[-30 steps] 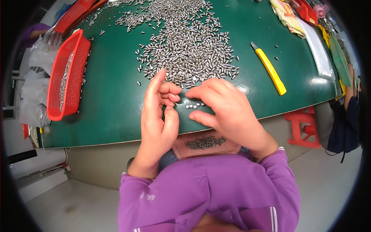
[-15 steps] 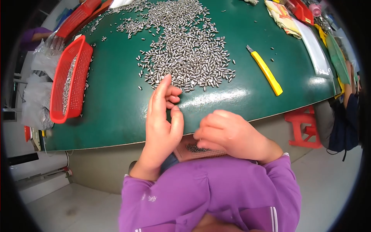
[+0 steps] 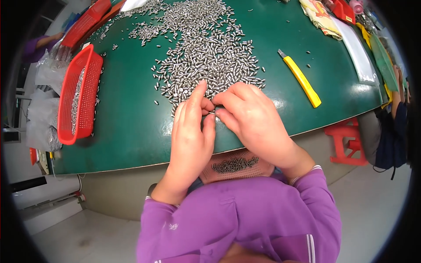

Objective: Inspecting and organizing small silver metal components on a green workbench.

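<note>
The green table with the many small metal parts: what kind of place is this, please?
Probably a small workshop for hand sorting or assembly: a heap of small metal pins on the green table, red plastic baskets holding more, and a yellow utility knife.

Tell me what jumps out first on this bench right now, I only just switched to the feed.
A broad heap of small silvery metal pieces covers the middle of the green table. At its near edge the left hand and right hand meet, pinching one piece between the fingertips. A red mesh basket sits at the left, a yellow utility knife at the right.
</note>
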A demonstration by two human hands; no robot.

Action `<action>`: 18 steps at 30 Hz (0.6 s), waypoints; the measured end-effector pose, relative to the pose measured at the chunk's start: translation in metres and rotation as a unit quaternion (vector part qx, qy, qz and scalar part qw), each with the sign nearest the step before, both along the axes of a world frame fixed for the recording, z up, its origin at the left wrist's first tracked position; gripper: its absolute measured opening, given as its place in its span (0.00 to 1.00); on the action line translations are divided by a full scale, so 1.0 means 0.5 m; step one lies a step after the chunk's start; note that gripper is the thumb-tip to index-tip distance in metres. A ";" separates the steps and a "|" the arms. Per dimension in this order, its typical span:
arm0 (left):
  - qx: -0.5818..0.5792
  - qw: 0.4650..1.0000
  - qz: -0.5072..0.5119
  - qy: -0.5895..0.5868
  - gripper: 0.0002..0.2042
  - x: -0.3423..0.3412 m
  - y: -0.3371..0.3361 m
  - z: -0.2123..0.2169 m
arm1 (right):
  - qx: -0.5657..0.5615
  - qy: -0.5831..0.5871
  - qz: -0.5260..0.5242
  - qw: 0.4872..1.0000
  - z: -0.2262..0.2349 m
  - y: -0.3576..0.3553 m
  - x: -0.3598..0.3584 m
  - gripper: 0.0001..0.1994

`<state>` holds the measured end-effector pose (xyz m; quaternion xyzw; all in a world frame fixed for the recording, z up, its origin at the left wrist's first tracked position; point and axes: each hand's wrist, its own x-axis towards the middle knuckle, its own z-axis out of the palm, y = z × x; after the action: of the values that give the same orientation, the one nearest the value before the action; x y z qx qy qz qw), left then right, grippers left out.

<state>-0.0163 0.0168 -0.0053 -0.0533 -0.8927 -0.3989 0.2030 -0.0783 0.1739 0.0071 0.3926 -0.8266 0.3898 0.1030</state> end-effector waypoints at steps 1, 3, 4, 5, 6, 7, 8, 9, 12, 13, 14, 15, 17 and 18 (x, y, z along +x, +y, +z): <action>0.003 1.000 -0.003 0.007 0.32 -0.001 -0.001 0.000 | 0.001 -0.007 0.000 1.000 0.000 -0.001 -0.001 0.06; 0.006 1.000 -0.006 -0.001 0.33 0.005 -0.004 0.002 | -0.002 -0.008 0.007 1.000 -0.002 0.000 -0.002 0.06; 0.009 1.000 -0.011 -0.008 0.33 0.007 -0.005 0.003 | -0.004 -0.009 0.013 1.000 -0.003 0.002 -0.003 0.05; 0.009 1.000 -0.011 -0.009 0.33 0.008 -0.006 0.004 | -0.003 -0.009 0.013 1.000 -0.003 0.004 -0.004 0.05; 0.014 1.000 -0.020 -0.008 0.33 0.008 -0.008 0.005 | -0.013 -0.010 0.022 1.000 -0.003 0.006 -0.005 0.05; 0.017 0.999 -0.028 -0.007 0.33 0.010 -0.009 0.006 | -0.023 -0.012 0.031 0.999 -0.004 0.007 -0.005 0.05; 0.018 0.999 -0.027 -0.008 0.33 0.011 -0.011 0.004 | -0.023 -0.013 0.032 0.999 -0.005 0.008 -0.004 0.05; 0.030 0.999 -0.030 -0.013 0.34 0.012 -0.013 0.003 | -0.026 -0.024 0.030 0.999 -0.005 0.010 -0.003 0.05; 0.051 0.998 -0.027 -0.017 0.36 0.012 -0.010 0.002 | -0.029 -0.039 0.029 0.998 -0.005 0.012 -0.002 0.07; 0.060 0.998 -0.023 -0.016 0.37 0.012 -0.009 0.002 | -0.029 -0.043 0.026 0.998 -0.005 0.012 -0.002 0.09; 0.060 0.998 -0.023 -0.016 0.37 0.012 -0.010 0.001 | -0.029 -0.043 0.026 0.998 -0.005 0.012 -0.002 0.09; 0.053 0.998 -0.024 -0.013 0.38 0.012 -0.012 -0.001 | -0.032 -0.043 0.025 0.998 -0.005 0.011 -0.002 0.09; 0.046 0.999 -0.025 -0.010 0.38 0.013 -0.012 -0.002 | -0.033 -0.044 0.024 0.998 -0.004 0.011 -0.002 0.09; 0.044 0.999 -0.024 -0.008 0.38 0.012 -0.012 -0.002 | -0.034 -0.047 0.027 0.998 -0.003 0.011 -0.002 0.09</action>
<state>-0.0101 0.0107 -0.0065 -0.0620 -0.8745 -0.4426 0.1881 -0.0792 0.1794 0.0056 0.3917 -0.8059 0.4388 0.0667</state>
